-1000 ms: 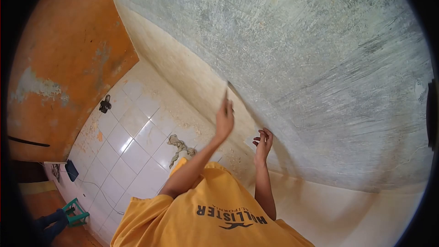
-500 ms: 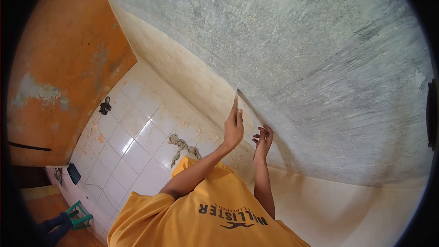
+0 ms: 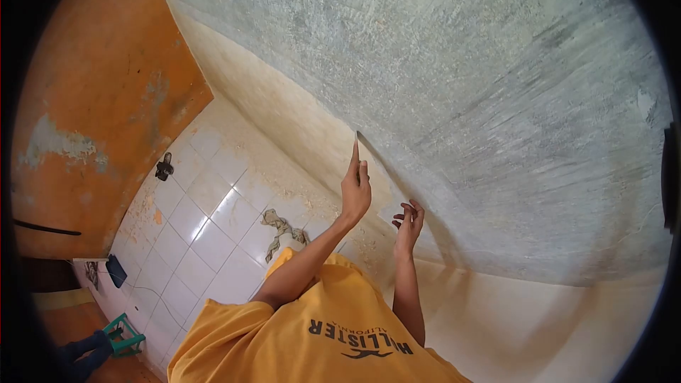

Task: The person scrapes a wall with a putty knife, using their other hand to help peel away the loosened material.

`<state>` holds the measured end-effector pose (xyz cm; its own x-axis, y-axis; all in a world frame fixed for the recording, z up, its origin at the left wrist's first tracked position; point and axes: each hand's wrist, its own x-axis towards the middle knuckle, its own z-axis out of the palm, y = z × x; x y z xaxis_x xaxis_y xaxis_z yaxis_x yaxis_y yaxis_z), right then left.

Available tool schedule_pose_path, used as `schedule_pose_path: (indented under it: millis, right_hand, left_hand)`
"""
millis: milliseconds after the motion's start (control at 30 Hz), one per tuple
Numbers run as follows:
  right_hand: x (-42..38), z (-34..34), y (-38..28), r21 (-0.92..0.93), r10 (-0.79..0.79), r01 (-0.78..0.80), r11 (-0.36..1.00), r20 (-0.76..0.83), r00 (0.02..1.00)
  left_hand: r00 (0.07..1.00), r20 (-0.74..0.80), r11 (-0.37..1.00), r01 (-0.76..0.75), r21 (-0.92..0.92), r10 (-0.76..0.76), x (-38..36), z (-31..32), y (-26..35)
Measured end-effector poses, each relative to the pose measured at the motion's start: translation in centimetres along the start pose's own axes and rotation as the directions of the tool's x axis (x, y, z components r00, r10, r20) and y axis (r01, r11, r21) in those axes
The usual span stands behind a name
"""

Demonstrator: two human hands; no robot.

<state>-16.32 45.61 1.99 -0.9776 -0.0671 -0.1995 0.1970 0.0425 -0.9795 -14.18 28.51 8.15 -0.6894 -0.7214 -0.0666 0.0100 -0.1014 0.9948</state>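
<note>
My left hand is closed around a thin, flat scraper, its index finger stretched toward the wall. Only the dark tip shows; the rest of the tool is hidden by the fingers. That tip meets the wall where the rough grey surface borders the smooth cream band. Lower and to the right, my right hand is raised close to the wall, holding nothing, with fingers loosely bent and apart. A dark shadow line runs down the border between both hands.
A crumpled cloth lies on the white tiled floor, with pale flakes scattered along the wall's foot. An orange wall with peeled patches stands left. Farther off are a dark object, a green stool and a person's legs.
My left hand and the scraper have shifted slightly up and left along the border. My right hand has dropped a little, its fingers still bent.
</note>
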Motion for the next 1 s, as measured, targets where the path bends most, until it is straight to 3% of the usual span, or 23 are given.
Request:
schedule_pose_path:
  millis: [200, 300, 333, 433, 467, 600, 833, 1000]
  right_hand:
    - [-0.2, -0.8, 1.4, 0.025, 0.007, -0.008, 1.0, 0.056, 0.998]
    - [-0.7, -0.4, -0.3, -0.041, 0.033, -0.032, 0.999, 0.02, 0.999]
    - [-0.9, -0.9, 0.1, -0.042, 0.021, -0.02, 0.999, 0.031, 0.999]
    - [-0.5, -1.0, 1.2, -0.021, 0.005, -0.003, 1.0, 0.062, 0.998]
    - [-0.5, -1.1, 1.4, -0.017, 0.016, -0.015, 1.0, 0.068, 0.998]
    - [-0.7, -1.1, 0.8, -0.05, 0.039, -0.036, 0.998, 0.061, 0.997]
    - [-0.7, -1.1, 1.6, -0.034, 0.043, -0.04, 0.999, 0.087, 0.995]
    - [-0.5, -0.7, 1.1, -0.007, 0.009, -0.009, 1.0, 0.076, 0.997]
  left_hand:
    - [0.998, 0.061, 0.999, -0.034, 0.034, 0.032, -1.9, 0.5, -1.5]
    - [0.99, 0.074, 0.988, 0.128, -0.085, -0.122, 0.4, -1.6, -0.5]
    - [0.997, 0.043, 0.998, 0.057, -0.005, -0.057, 0.2, -1.3, -0.7]
    - [1.0, 0.013, 0.997, 0.017, -0.071, -0.016, -0.4, -0.2, -0.9]
    - [0.999, 0.032, 1.0, 0.014, -0.015, -0.014, -1.1, 0.0, -0.8]
    - [0.993, 0.032, 0.991, 0.113, -0.072, -0.111, 0.6, -1.9, -0.5]
    - [0.998, 0.031, 0.998, -0.054, 0.027, 0.053, -1.5, 0.4, -1.0]
    - [1.0, -0.004, 1.0, 0.008, 0.023, -0.008, 0.7, -1.2, -0.9]
